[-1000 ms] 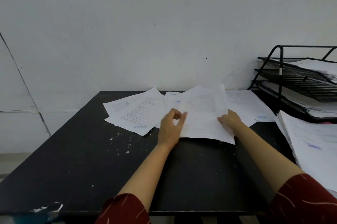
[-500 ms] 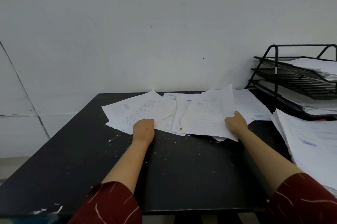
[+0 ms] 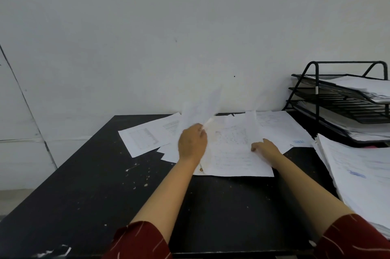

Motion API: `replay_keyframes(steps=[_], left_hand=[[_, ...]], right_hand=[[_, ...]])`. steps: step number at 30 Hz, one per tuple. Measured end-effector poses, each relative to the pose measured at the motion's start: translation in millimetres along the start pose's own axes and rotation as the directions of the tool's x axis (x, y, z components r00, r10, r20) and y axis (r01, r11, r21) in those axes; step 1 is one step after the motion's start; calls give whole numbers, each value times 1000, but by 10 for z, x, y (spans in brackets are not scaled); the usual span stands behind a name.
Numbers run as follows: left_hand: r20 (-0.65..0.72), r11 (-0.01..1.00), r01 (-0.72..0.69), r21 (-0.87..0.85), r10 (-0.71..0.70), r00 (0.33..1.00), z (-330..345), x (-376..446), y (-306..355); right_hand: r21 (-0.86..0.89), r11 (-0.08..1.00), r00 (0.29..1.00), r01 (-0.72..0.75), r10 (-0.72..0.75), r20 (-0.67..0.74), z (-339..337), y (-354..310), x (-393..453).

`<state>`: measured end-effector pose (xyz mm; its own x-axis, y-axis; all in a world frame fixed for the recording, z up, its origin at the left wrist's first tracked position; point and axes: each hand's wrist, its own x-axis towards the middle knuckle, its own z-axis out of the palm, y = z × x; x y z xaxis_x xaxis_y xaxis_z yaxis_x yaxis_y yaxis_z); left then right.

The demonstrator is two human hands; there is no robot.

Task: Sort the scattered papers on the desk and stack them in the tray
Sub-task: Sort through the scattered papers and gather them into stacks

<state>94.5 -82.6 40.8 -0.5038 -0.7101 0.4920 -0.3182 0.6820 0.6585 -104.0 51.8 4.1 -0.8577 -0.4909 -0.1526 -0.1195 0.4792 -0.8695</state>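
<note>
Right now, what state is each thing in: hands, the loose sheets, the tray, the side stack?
left hand: grips a lifted sheet, raised and blurred.
right hand: rests on the gathered sheets, fingers curled at their edge.
scattered papers: lying overlapped, flat on the desk.
tray: three tiers, papers on the top and bottom tiers.
side stack: piled at the desk's right edge, untouched.

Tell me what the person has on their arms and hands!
Both arms wear short dark red sleeves with thin pale streaks. The left sleeve and the right sleeve end above the elbow, so the forearms are bare. The left hand and the right hand have no gloves, and no rings, watch or bracelet show.
</note>
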Motion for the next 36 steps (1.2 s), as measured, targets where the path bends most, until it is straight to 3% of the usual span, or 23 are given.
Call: replay_keyframes(steps=[2, 3, 5, 8, 10, 13, 16, 20, 23, 25, 27, 29, 31, 32, 36], left_hand=[[264, 994, 36, -103, -8, 964, 146, -71, 103], [402, 981, 111, -160, -38, 915, 205, -104, 147], [543, 942, 250, -223, -93, 835, 274, -158, 190], [359, 965, 202, -167, -131, 924, 288, -131, 104], [196, 972, 230, 46, -235, 952, 244, -81, -16], [198, 849, 402, 343, -483, 853, 146, -51, -180], [200, 844, 439, 309, -509, 837, 109, -65, -312], [230, 810, 581, 84, -583, 779, 52, -45, -383], [196, 765, 633, 120, -644, 740, -2, -17, -359], [166, 775, 614, 150, -632, 757, -48, 9, -337], [217, 802, 595, 46, -589, 778, -76, 43, -309], [273, 823, 520, -228, -458, 846, -100, 82, -282], [246, 765, 365, -531, -272, 930, -138, 84, -187], [209, 745, 294, -598, -209, 955, -158, 88, -127], [43, 771, 118, -626, -117, 992, -213, 182, 83]], right_hand=[[150, 989, 1000, -6, 3, 16, 9, -42, -11], [262, 965, 1000, -4, 0, 14, 2, -58, -13], [423, 906, 998, -12, -14, 60, -23, -80, -15], [371, 928, 990, -38, -15, 140, -53, -85, -39], [225, 973, 987, -46, 10, 159, -38, -67, -58], [9, 1000, 988, 25, -26, 150, 1, -28, -38], [19, 999, 985, 28, -31, 168, -12, -49, -52], [-38, 997, 981, 64, -56, 187, -55, -82, -114], [9, 992, 977, 128, -127, 172, -91, -115, -163], [109, 984, 973, 142, -159, 165, -132, -153, -200], [191, 968, 963, 165, -200, 183, -183, -203, -237], [242, 950, 947, 197, -248, 202, -226, -266, -274], [296, 927, 936, 229, -294, 194, -265, -346, -309], [322, 914, 931, 246, -316, 184, -276, -388, -316], [423, 849, 915, 317, -392, 100, -320, -593, -358]])
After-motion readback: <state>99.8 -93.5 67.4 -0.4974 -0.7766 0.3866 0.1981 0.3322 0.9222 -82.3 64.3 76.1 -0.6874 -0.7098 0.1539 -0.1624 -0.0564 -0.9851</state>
